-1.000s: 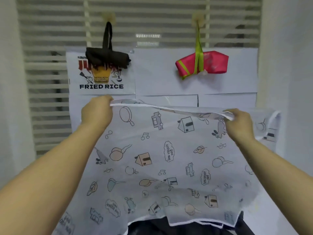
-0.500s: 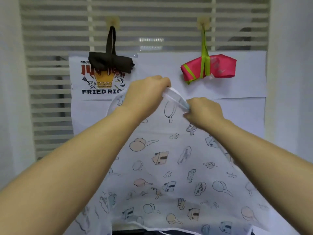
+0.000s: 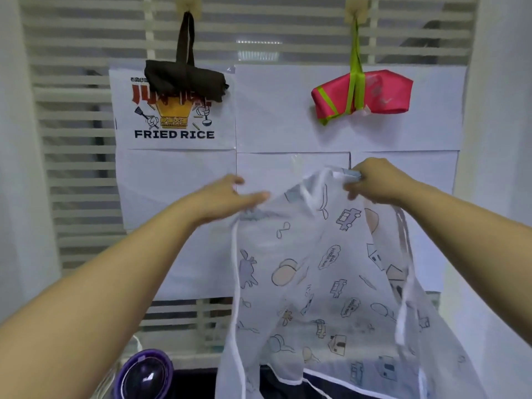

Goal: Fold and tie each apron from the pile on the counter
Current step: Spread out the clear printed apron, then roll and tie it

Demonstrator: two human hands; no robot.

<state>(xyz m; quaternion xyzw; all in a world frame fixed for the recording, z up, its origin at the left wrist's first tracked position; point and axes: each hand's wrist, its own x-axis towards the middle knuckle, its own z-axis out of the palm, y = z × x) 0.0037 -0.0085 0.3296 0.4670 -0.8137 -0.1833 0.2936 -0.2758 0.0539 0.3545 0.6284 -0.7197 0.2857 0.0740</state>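
Right hand (image 3: 377, 184) closed round the gathered top of the white printed apron (image 3: 316, 272), curled fingers pinching the bunched cloth. Left hand (image 3: 227, 197) lay with fingers nearly straight against the apron's upper left edge; no clasp could be made out through the blur. The apron hung in the air from the right hand's grip, in front of the papered wall, with its lower hem close to the dark cloth (image 3: 288, 383) at the bottom of the view. Its white ties (image 3: 404, 254) trailed loose beneath the right hand. The step appeared to be a lengthwise fold. To do it well, the left hand would need a firm pinch on the free corner, the two top edges brought level before any crease was set, and the ties kept outside the fold, free for binding. A brown bundle (image 3: 184, 79) and a pink bundle (image 3: 362, 93), each strapped and hung from a hook above, showed the likely finished form.
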